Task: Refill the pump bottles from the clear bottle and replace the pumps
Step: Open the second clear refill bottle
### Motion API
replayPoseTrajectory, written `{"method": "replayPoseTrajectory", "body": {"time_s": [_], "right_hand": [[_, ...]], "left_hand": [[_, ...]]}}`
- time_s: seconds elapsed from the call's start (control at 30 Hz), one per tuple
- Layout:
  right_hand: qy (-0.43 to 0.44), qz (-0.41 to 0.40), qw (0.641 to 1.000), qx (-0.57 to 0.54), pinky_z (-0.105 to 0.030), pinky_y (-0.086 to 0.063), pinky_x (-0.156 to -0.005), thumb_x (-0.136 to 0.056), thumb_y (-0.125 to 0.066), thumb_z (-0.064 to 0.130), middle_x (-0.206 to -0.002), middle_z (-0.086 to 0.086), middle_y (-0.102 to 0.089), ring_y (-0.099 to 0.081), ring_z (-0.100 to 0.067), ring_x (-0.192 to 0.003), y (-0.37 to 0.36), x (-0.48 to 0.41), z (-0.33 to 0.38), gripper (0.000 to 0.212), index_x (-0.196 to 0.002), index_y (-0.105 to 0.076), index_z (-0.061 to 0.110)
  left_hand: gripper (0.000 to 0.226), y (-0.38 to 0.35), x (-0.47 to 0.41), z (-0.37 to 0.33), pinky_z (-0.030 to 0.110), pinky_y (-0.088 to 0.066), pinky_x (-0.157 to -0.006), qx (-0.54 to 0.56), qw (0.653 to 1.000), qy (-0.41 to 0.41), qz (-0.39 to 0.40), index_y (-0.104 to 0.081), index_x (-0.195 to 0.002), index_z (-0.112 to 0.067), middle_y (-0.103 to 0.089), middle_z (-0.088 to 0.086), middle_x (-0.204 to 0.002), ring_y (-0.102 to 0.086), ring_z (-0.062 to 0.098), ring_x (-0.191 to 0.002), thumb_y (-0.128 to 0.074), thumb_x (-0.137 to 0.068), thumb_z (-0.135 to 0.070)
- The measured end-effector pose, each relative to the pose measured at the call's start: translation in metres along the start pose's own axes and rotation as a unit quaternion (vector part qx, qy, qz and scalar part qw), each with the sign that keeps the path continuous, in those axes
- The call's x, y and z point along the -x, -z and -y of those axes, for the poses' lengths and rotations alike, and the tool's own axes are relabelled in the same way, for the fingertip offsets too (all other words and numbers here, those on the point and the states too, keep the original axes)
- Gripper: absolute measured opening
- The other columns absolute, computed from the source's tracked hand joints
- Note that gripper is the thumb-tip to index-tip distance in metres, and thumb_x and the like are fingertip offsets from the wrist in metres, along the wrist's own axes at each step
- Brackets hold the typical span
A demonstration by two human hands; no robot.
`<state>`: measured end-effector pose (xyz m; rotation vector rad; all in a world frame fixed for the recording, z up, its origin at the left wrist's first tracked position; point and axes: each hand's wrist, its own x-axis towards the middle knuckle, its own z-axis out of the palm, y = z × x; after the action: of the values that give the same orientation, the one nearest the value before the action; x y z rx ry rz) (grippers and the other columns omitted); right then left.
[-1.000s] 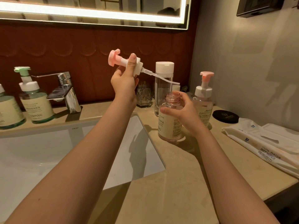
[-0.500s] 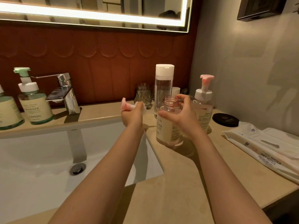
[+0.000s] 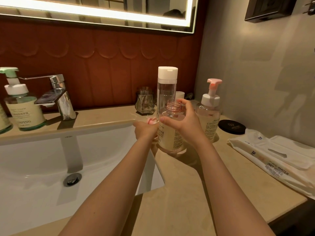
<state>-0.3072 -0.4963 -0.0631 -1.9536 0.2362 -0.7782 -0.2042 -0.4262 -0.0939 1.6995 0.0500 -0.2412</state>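
A pump bottle (image 3: 170, 138) with a cream label stands uncapped on the counter, its pink threaded neck bare. My right hand (image 3: 185, 121) grips its shoulder and neck. Low at the counter's edge just left of the bottle, my left hand (image 3: 144, 131) holds the pink pump (image 3: 150, 120), most of it hidden behind the fingers. The tall clear bottle (image 3: 166, 89) with a white cap stands directly behind. A second pink-pump bottle (image 3: 208, 113) stands to the right with its pump on.
The white sink basin (image 3: 51, 167) and chrome tap (image 3: 59, 96) lie to the left, with a green-pump bottle (image 3: 22, 106) beyond. A glass tumbler (image 3: 144, 103), a black round lid (image 3: 231, 126) and a wet-wipes pack (image 3: 276, 159) sit on the beige counter (image 3: 196, 193).
My left hand has come down from chest height with the pink pump, to the counter edge beside the bottle. My right hand has stayed on the uncapped bottle.
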Motion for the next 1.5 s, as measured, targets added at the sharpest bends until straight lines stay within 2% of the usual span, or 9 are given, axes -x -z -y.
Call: {"method": "replayPoseTrajectory", "body": {"time_s": [0.2, 0.37, 0.53, 0.7, 0.87, 1.03, 1.13, 1.3, 1.5], "right_hand": [[-0.006, -0.002, 1.0, -0.002, -0.024, -0.035, -0.086, -0.072, -0.078, 0.033, -0.117, 0.011, -0.044, -0.041, -0.006, -0.108, -0.001, 0.001, 0.001, 0.08, -0.137, -0.032, 0.024], [-0.012, -0.014, 1.0, -0.024, -0.025, -0.037, -0.088, -0.071, -0.078, 0.035, -0.134, 0.003, -0.047, -0.043, -0.008, -0.114, 0.0, 0.002, -0.001, 0.081, -0.137, -0.033, 0.024], [-0.008, -0.018, 0.999, -0.032, -0.025, -0.036, -0.088, -0.073, -0.077, 0.03, -0.138, 0.001, -0.045, -0.04, -0.006, -0.112, 0.003, -0.001, 0.001, 0.076, -0.135, -0.034, 0.026], [0.005, -0.036, 0.999, -0.031, -0.027, -0.042, -0.09, -0.07, -0.079, 0.034, -0.134, 0.001, -0.048, -0.046, -0.012, -0.117, 0.003, -0.003, -0.001, 0.076, -0.133, -0.036, 0.028], [0.007, -0.103, 0.993, -0.05, -0.03, -0.045, -0.094, -0.074, -0.075, 0.036, -0.131, 0.0, -0.052, -0.05, -0.016, -0.117, 0.007, -0.004, -0.002, 0.067, -0.131, -0.041, 0.026], [0.039, -0.226, 0.971, -0.072, -0.002, -0.042, -0.066, -0.087, -0.064, 0.022, -0.105, 0.008, -0.058, -0.054, 0.001, -0.091, 0.014, -0.003, 0.005, 0.027, -0.113, -0.056, 0.019], [0.027, -0.382, 0.919, -0.097, -0.008, -0.042, -0.066, -0.088, -0.059, 0.013, -0.094, 0.009, -0.058, -0.052, 0.0, -0.079, 0.023, -0.005, 0.006, 0.012, -0.1, -0.06, 0.013], [0.011, -0.411, 0.906, -0.098, -0.01, -0.043, -0.068, -0.088, -0.058, 0.01, -0.091, 0.009, -0.057, -0.052, -0.003, -0.079, 0.027, -0.004, 0.005, 0.008, -0.092, -0.056, 0.016], [0.011, -0.292, 0.953, -0.077, -0.03, -0.054, -0.079, -0.09, -0.052, 0.01, -0.092, 0.01, -0.058, -0.055, -0.005, -0.087, 0.027, -0.022, 0.022, 0.012, -0.095, -0.058, 0.019]], "left_hand": [[0.067, 0.006, 0.0, -0.005, 0.041, -0.052, -0.088, -0.077, 0.995, -0.053, -0.018, -0.033, -0.13, -0.008, -0.05, 0.016, -0.128, -0.057, 0.032, -0.109, -0.072, -0.079, -0.027], [0.059, 0.013, 0.0, -0.025, 0.031, -0.042, -0.089, -0.077, 0.975, -0.204, -0.049, -0.037, -0.131, -0.01, -0.041, 0.01, -0.133, -0.048, 0.024, -0.114, -0.067, -0.082, -0.027], [0.064, 0.002, -0.005, -0.065, 0.038, -0.044, -0.097, -0.073, 0.964, -0.254, 0.003, -0.036, -0.133, -0.014, -0.042, 0.008, -0.133, -0.047, 0.022, -0.115, -0.068, -0.08, -0.033], [0.05, -0.019, 0.004, -0.071, 0.027, -0.039, -0.082, -0.016, 0.96, -0.277, 0.025, -0.042, -0.128, -0.015, -0.046, 0.005, -0.128, -0.044, 0.012, -0.101, -0.063, -0.084, -0.027], [0.041, -0.024, 0.015, -0.081, 0.023, -0.036, -0.079, 0.004, 0.945, -0.326, 0.038, -0.044, -0.126, -0.015, -0.046, 0.005, -0.126, -0.044, 0.01, -0.1, -0.057, -0.087, -0.023], [0.032, -0.014, 0.018, -0.09, 0.024, -0.042, -0.082, 0.01, 0.924, -0.381, -0.001, -0.049, -0.117, -0.013, -0.048, 0.006, -0.123, -0.048, 0.012, -0.1, -0.057, -0.087, -0.015], [0.028, -0.015, 0.032, -0.096, 0.024, -0.044, -0.079, -0.002, 0.906, -0.422, 0.022, -0.05, -0.114, -0.013, -0.047, 0.003, -0.115, -0.05, 0.016, -0.103, -0.056, -0.087, -0.014], [0.033, -0.028, 0.06, -0.109, 0.022, -0.038, -0.083, -0.08, 0.85, -0.519, 0.023, -0.049, -0.118, -0.013, -0.048, 0.002, -0.115, -0.044, 0.009, -0.1, -0.056, -0.087, -0.019], [0.049, -0.017, 0.03, -0.123, 0.04, -0.042, -0.098, -0.057, 0.918, -0.392, 0.012, -0.042, -0.126, -0.016, -0.042, 0.007, -0.126, -0.045, 0.023, -0.114, -0.061, -0.082, -0.028]]}}
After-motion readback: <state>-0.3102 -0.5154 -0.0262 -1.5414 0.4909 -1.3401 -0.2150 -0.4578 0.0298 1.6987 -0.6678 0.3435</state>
